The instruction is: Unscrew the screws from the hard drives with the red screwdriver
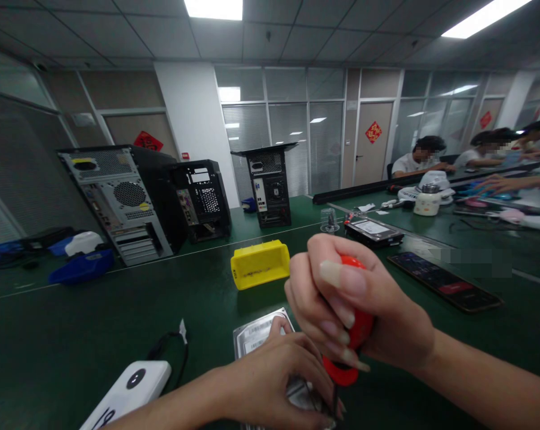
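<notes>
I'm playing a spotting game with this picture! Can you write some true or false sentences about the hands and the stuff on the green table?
1. The right hand grips a red-handled screwdriver. True.
2. The left hand rests on a wooden block. False: it rests on a silver metal hard drive lying flat on the dark green table.
3. The yellow plastic bin sits beyond the hard drive, farther from the person. True.
4. The white rectangular device with a black cable lies to the right of both hands. False: it lies to their left, near the bottom edge.
5. All the grey and black computer tower cases lie flat. False: they stand upright on the table.
</notes>
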### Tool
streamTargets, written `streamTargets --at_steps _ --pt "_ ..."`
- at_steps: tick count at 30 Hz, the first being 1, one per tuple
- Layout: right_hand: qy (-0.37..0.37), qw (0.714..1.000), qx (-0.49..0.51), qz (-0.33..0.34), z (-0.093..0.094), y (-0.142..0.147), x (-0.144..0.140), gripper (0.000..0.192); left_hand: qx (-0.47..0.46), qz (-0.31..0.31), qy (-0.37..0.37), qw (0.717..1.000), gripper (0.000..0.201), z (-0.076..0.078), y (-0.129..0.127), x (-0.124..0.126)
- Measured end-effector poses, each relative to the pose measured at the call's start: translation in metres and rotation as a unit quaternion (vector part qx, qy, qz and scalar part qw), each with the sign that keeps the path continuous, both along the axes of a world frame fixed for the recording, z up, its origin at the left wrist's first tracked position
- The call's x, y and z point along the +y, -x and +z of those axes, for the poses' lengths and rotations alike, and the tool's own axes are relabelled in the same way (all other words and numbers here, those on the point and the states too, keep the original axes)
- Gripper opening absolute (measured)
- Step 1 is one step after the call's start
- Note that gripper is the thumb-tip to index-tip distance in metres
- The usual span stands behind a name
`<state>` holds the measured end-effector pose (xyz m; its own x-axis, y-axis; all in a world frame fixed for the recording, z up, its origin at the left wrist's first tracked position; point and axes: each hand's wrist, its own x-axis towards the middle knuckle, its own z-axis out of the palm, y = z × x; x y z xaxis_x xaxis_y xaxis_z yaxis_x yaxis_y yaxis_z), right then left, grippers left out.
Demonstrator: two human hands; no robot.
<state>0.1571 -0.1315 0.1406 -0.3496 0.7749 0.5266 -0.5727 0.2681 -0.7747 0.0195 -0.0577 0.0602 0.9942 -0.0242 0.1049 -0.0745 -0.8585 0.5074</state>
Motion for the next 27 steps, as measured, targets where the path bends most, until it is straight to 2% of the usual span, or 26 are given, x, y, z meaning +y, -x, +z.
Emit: streamTargets --at_steps 5,12,16,21,27 --pt "-0.008 1.000 0.000 0.001 -0.002 -0.001 0.001 0.030 -0.009 0.028 -0.007 1.000 0.013 -0.007 -0.001 -0.002" --pt "-0.008 1.000 -0.006 -0.008 -0.002 0.002 0.001 0.031 0.001 0.045 0.059 0.997 0.013 -0.016 -0.002 -0.003" --pt "-0.036 0.999 0.005 0.002 -0.005 0.002 0.003 0.027 0.033 0.058 0.134 0.989 0.016 -0.020 -0.003 -0.002" --pt "-0.058 0.998 -0.002 0.014 -0.005 0.001 0.003 0.025 0.024 0.079 0.223 0.971 0.032 -0.029 -0.002 -0.002" --pt "-0.045 0.999 -0.015 0.010 -0.003 -0.003 0.000 0.023 0.018 0.128 0.218 0.967 0.032 -0.037 -0.001 -0.004"
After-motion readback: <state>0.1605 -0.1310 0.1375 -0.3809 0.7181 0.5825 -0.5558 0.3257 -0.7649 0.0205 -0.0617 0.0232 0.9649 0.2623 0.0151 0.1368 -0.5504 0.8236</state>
